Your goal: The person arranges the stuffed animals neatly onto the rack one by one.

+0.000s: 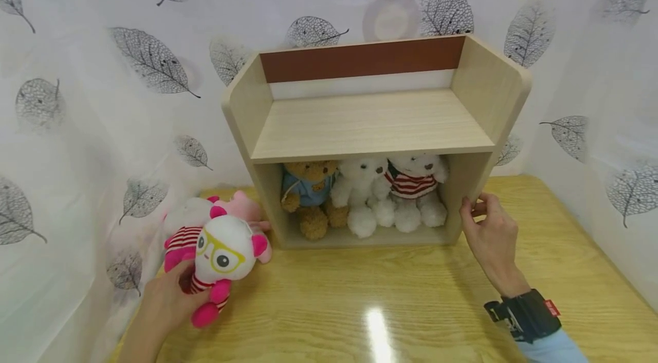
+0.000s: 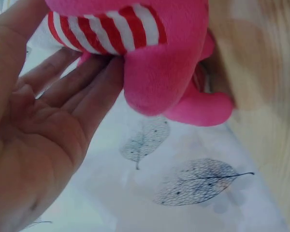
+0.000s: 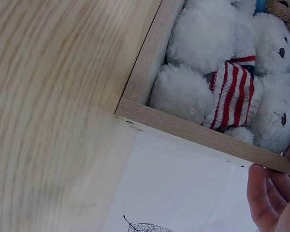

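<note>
Plush toys point(image 1: 226, 251) are left of the shelf point(image 1: 375, 120), whose lower compartment point(image 1: 456, 192) holds three other toys point(image 1: 364, 194).

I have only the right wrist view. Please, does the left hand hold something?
Observer: Yes, the left hand grips a white-headed plush toy with pink ears and yellow glasses.
Operator: Thank you. I see the right hand at the edge of a pale wooden shelf. Are there other toys outside it?
Observer: Yes, a pale pink plush toy is partly visible, left of the shelf.
Operator: And what is at its upper back?
Observer: A reddish-brown flat board spans it.
</note>
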`<action>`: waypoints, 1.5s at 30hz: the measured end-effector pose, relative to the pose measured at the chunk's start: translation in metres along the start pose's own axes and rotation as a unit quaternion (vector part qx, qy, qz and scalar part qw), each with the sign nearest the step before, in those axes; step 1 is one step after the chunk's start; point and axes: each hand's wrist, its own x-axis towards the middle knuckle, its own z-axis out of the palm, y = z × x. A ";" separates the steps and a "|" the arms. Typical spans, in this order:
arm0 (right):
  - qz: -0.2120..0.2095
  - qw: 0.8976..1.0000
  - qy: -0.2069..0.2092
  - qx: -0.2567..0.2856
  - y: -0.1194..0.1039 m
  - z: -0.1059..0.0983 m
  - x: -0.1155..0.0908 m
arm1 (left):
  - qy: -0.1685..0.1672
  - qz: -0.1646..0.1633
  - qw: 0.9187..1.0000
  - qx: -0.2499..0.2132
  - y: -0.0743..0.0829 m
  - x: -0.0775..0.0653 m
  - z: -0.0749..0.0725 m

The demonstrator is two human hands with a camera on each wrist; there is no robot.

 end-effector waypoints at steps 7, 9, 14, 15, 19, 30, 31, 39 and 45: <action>-0.001 1.000 0.001 0.001 -0.001 -0.001 0.000 | -0.040 0.010 0.999 -0.006 0.014 -0.006 -0.007; -0.002 1.000 0.001 0.000 0.000 -0.001 0.000 | -0.054 0.022 0.998 -0.029 0.019 -0.006 -0.006; 0.002 1.000 0.003 -0.004 0.000 0.000 0.000 | -0.087 0.063 0.987 -0.122 0.032 -0.007 0.002; 0.004 1.000 0.003 -0.005 0.000 0.001 -0.001 | -0.094 0.075 0.983 -0.137 0.035 -0.006 0.004; 0.010 1.000 0.003 -0.006 0.000 0.001 -0.001 | -0.124 0.146 0.961 -0.198 0.046 -0.002 0.017; 0.009 1.000 0.002 -0.005 -0.001 0.001 -0.002 | -0.167 0.247 0.914 -0.275 0.096 0.008 0.039; 0.008 1.000 0.002 -0.005 -0.001 0.001 -0.002 | -0.160 0.251 0.917 -0.265 0.100 0.010 0.039; 0.005 1.000 0.000 -0.006 0.001 0.001 -0.003 | -0.126 0.260 0.932 -0.218 0.134 0.023 0.034; 0.003 1.000 -0.006 -0.006 0.002 0.001 -0.002 | -0.106 0.335 0.906 -0.237 0.151 0.031 0.037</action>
